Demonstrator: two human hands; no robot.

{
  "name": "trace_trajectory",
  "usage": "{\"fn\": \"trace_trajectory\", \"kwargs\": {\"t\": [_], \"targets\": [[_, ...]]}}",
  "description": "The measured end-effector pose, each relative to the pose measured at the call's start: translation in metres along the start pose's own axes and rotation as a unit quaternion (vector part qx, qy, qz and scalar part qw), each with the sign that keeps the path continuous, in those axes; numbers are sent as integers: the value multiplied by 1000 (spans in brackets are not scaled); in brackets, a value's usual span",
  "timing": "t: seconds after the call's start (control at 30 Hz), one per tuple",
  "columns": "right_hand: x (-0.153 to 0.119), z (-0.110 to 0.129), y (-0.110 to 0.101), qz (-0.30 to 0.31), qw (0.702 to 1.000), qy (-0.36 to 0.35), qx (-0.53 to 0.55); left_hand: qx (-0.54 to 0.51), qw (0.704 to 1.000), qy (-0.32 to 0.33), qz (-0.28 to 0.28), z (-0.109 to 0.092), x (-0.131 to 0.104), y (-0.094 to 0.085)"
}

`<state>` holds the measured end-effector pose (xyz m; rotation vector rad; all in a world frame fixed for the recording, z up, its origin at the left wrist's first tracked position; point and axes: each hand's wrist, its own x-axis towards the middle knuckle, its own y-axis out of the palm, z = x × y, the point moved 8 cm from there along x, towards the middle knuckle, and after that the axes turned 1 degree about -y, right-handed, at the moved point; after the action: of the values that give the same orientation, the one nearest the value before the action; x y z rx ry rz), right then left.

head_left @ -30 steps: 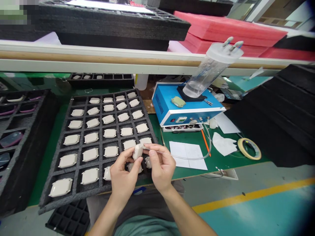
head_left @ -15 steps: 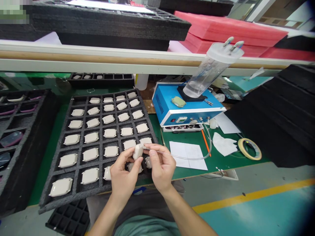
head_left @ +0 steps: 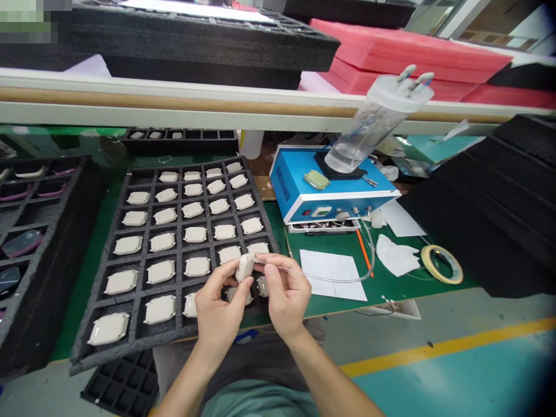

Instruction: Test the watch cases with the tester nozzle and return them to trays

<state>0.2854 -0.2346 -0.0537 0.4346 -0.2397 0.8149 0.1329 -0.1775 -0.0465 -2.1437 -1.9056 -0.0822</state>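
My left hand (head_left: 221, 304) grips a cream watch-shaped case (head_left: 245, 267) between thumb and fingers, tilted on edge above the near right part of a foam tray (head_left: 141, 324). Close beside it, my right hand (head_left: 286, 292) pinches the end of a thin clear tube (head_left: 330, 278), whose tip meets the upper edge of the case. The tube loops back to the front of a blue machine (head_left: 295, 179). Many similar cream cases sit in the tray's compartments.
On the machine stand a clear cylinder (head_left: 362, 127) and a greenish case (head_left: 317, 179). White paper (head_left: 333, 273), an orange stick (head_left: 364, 253) and a tape roll (head_left: 442, 264) lie to the right. Another black tray (head_left: 65, 231) stands at left; a shelf edge (head_left: 174, 110) crosses behind.
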Motion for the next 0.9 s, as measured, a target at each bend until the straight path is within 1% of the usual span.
{"fn": "trace_trajectory", "kwargs": {"t": [0.33,0.9], "targets": [[1,1,0,-4,1000,1,-8,-1,1000,-2,-1,-3,1,-1],[1,1,0,-3,1000,1,-3,3,1000,-4,-4,-3,1,-1]]}}
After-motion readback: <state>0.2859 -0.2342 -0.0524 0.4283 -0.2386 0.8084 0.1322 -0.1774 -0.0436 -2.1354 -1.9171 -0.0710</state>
